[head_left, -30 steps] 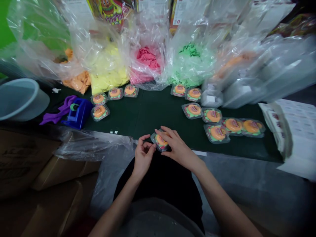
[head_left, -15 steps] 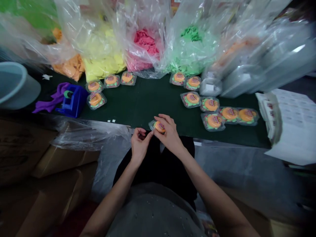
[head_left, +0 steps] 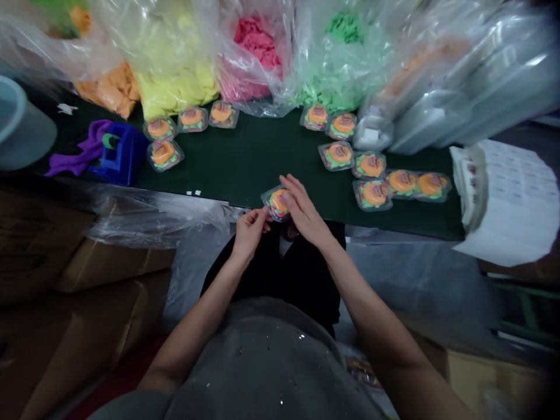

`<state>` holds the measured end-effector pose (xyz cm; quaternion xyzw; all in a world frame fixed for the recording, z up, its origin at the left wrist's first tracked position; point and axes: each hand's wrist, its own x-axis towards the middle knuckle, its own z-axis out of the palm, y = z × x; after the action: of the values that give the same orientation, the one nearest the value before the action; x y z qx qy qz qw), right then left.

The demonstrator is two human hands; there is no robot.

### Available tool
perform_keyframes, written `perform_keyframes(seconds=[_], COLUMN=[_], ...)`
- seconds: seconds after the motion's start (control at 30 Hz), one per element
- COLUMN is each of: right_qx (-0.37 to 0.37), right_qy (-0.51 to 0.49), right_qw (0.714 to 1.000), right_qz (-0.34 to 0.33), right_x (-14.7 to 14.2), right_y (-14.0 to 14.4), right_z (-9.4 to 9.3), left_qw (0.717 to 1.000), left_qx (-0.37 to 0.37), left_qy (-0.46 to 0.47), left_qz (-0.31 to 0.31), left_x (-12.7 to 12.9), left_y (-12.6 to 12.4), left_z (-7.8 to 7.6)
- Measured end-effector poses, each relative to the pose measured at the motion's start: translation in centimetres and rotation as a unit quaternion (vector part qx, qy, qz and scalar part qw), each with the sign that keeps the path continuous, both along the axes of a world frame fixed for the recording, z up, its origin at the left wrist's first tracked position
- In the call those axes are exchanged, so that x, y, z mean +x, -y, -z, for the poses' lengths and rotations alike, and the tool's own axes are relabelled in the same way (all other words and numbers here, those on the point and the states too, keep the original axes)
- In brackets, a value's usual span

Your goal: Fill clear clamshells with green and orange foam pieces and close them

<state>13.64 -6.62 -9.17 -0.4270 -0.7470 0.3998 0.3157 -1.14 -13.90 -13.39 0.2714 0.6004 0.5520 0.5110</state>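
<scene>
A small clear plastic box (head_left: 277,204) with a toy burger inside, an orange bun over green and red layers, sits at the table's front edge. The thumb and fingers of my left hand (head_left: 250,234) pinch its near left corner. My right hand (head_left: 306,214) lies along its right side with the fingers stretched out, its thumb touching the box's top. Several similar burger boxes stand to the right, among them one box (head_left: 373,194) nearest the front. More, including a left box (head_left: 165,154), stand on the other side.
Clear bags of orange, yellow (head_left: 175,90), pink (head_left: 258,52) and green pieces line the back. At left are a blue tape dispenser (head_left: 125,154), purple cloth (head_left: 81,150) and grey bucket (head_left: 28,131). Stacked clear trays (head_left: 437,119) and label sheets (head_left: 520,198) are at right.
My right fingers have straightened and spread from around the burger box, uncovering more of its top. My left hand's fingers have closed at the box's corner. The camera view has tilted slightly downward.
</scene>
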Motion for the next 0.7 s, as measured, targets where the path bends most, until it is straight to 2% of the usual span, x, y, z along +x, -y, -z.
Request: perform_keyframes(seconds=[0.07,0.1,0.13,0.17,0.2,0.23,0.27,0.3,0.33,0.4,0.47,0.5,0.53,0.57,0.6,0.63,0.7], right_qx=[0.06,0.089,0.11,0.124,0.132,0.134,0.132,0.132,0.133,0.14,0.162,0.183,0.205,0.221,0.234,0.244,0.231], right_qy=[-0.032,-0.025,0.01,0.074,0.146,0.166,0.182,0.198,0.216,0.25,0.297,0.319,0.326,0.323,0.322,0.332,0.353], right_qw=[0.994,0.989,0.986,0.986,0.98,0.974,0.97,0.966,0.964,0.958,0.94,0.93,0.922,0.914,0.907,0.903,0.905], right_qz=[0.08,0.115,0.127,0.079,-0.023,-0.073,-0.094,-0.097,-0.079,0.001,0.05,0.021,-0.046,-0.111,-0.137,-0.126,0.058], right_x=[1.5,2.6,3.7,5.0,6.2,7.4,8.4,9.3,10.0,10.7,10.8,10.9,11.1,11.5,12.2,12.9,14.4], right_y=[3.0,5.0,7.1,9.1,10.8,12.0,12.5,12.6,12.3,11.5,11.7,12.2,12.9,13.4,13.8,13.8,13.0], right_z=[-0.5,-0.5,-0.1,0.7,1.7,2.9,4.1,5.1,5.9,6.7,7.0,7.2,7.6,8.2,9.0,9.7,11.0], left_qw=[0.994,0.982,0.96,0.926,0.863,0.785,0.717,0.665,0.637,0.612,0.59,0.571,0.558,0.557,0.569,0.59,0.623], left_qx=[0.024,0.05,0.08,0.122,0.184,0.233,0.251,0.245,0.223,0.193,0.225,0.256,0.27,0.263,0.236,0.197,0.135], left_qy=[-0.106,-0.181,-0.265,-0.328,-0.373,-0.409,-0.453,-0.505,-0.556,-0.621,-0.622,-0.61,-0.608,-0.622,-0.65,-0.683,-0.719], left_qz=[-0.016,-0.006,0.034,0.143,0.286,0.404,0.467,0.493,0.486,0.45,0.463,0.487,0.496,0.483,0.444,0.384,0.277], left_x=[-0.6,-0.9,-1.2,-1.5,-1.8,-2.0,-2.1,-2.1,-1.8,-1.1,-0.4,-0.4,-0.7,-1.1,-1.7,-2.2,-2.8], left_y=[2.7,4.3,5.9,7.3,8.3,8.9,9.0,8.9,8.7,8.3,8.2,8.3,8.2,8.2,8.1,8.2,8.7], left_z=[0.0,0.2,0.7,1.2,2.0,2.8,3.6,4.3,4.8,5.4,5.5,5.5,5.3,5.0,4.7,4.3,3.5])
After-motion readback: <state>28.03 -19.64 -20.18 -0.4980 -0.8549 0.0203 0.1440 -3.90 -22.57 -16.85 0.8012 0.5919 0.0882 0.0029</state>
